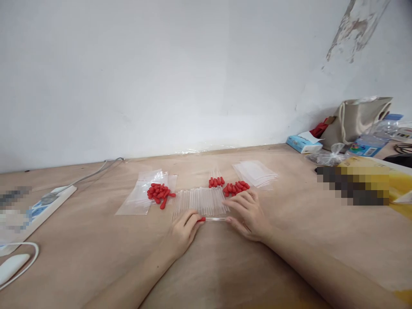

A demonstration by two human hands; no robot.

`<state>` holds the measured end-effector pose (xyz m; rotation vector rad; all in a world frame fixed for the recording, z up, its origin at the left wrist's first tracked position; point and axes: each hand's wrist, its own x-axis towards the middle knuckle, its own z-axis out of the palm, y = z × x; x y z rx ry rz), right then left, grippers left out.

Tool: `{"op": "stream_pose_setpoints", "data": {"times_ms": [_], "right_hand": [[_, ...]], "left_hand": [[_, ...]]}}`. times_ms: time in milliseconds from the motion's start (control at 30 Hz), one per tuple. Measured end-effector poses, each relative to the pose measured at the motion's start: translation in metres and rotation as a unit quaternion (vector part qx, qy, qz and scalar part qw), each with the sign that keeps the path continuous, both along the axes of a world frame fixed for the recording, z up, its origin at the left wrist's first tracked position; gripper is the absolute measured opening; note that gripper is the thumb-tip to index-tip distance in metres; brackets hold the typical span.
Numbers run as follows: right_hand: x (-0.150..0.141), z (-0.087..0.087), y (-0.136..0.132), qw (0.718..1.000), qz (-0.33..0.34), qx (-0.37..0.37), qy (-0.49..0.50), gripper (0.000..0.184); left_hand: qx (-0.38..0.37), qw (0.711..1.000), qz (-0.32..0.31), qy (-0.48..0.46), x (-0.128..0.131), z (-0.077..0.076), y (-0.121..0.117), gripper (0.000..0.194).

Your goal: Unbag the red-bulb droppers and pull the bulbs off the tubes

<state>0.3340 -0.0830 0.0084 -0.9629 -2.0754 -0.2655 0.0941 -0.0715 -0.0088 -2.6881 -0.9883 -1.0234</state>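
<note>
My left hand (185, 229) is closed, with its fingertips around a red rubber bulb (201, 219). A clear dropper tube (215, 219) runs level from that bulb to my right hand (249, 214). My right thumb is at the tube's far end, and the index finger is apart from it, by the row of tubes. Just beyond both hands lies a row of loose clear tubes (199, 201), side by side. Several droppers with red bulbs (216, 182) lie behind the row, and a pile of red bulbs (236, 188) is beyond my right hand.
Another red bulb pile (160, 193) lies on clear plastic bags (135, 199) at left. More bags (255, 174) lie at back right. A power strip (48, 210) is far left. Tissues (304, 142), a beige bag (357, 120) and a bottle (368, 143) are at right.
</note>
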Motion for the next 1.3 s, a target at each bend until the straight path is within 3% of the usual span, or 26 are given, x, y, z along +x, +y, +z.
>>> {"op": "stream_pose_setpoints", "data": {"times_ms": [267,433,600,767,867,1000,1167,1300], "right_hand": [[-0.018,-0.017,0.0,0.998,0.018,-0.013,-0.052,0.017],[-0.017,-0.013,-0.007,0.997,0.043,-0.018,-0.066,0.018],[-0.006,-0.012,-0.008,0.997,0.041,0.028,-0.064,0.014],[0.009,-0.012,0.002,0.999,-0.046,0.004,0.018,0.019],[0.003,-0.011,0.003,0.997,-0.069,-0.025,0.024,0.027],[-0.01,-0.007,0.007,0.995,-0.101,0.007,0.004,0.024],[-0.026,-0.003,0.028,0.985,-0.16,0.047,-0.048,0.021],[-0.04,-0.008,0.038,0.979,-0.186,0.032,-0.074,0.016]], "left_hand": [[0.002,1.0,-0.028,0.004,0.011,0.003,0.004,0.017],[0.006,0.998,-0.034,0.059,0.008,0.008,-0.001,0.013],[0.004,0.997,-0.039,0.061,-0.007,0.008,0.002,0.015],[-0.003,0.997,0.04,-0.063,-0.035,0.006,0.013,0.015],[-0.019,0.991,0.081,-0.105,-0.036,0.009,0.016,0.021],[-0.026,0.979,0.145,-0.14,-0.034,0.022,0.023,0.026],[-0.087,0.941,0.261,-0.197,-0.057,0.038,0.035,0.025],[-0.119,0.915,0.331,-0.196,-0.077,0.043,0.045,0.024]]}}
